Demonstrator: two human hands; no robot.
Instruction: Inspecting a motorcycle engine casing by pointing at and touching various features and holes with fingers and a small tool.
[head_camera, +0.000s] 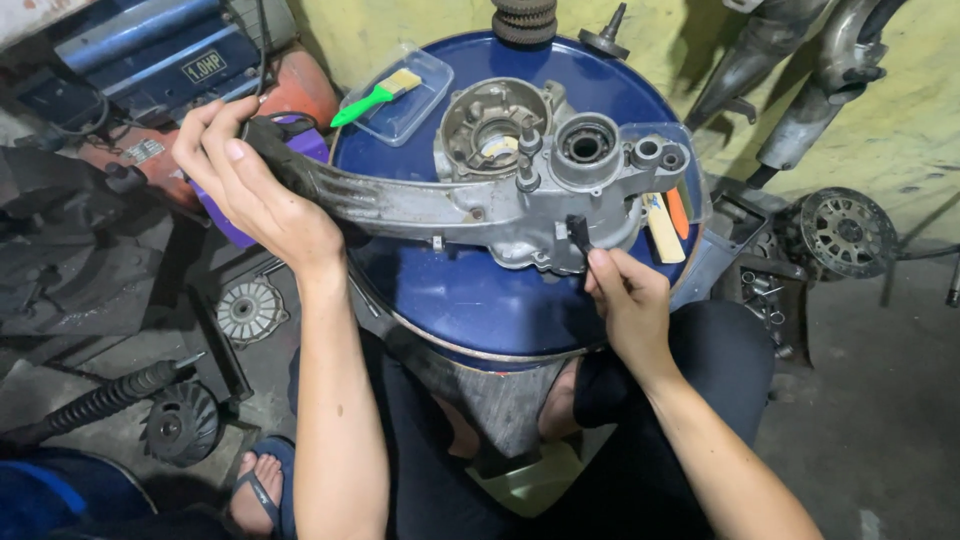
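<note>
A grey metal engine casing (520, 175) with a long arm lies across the top of a blue drum (470, 290). My left hand (250, 180) grips the dark end of the casing's arm at the drum's left edge. My right hand (625, 295) pinches a small black part (577, 236) and holds it against the casing's near edge. Round bearing openings show in the casing's wide end.
A clear plastic tray (400, 95) with a green-handled brush (375, 97) sits on the drum's far side. A wooden-handled tool (662, 228) and an orange one lie at the right. Metal parts, a finned wheel (180, 425) and a brake hub (848, 232) litter the floor.
</note>
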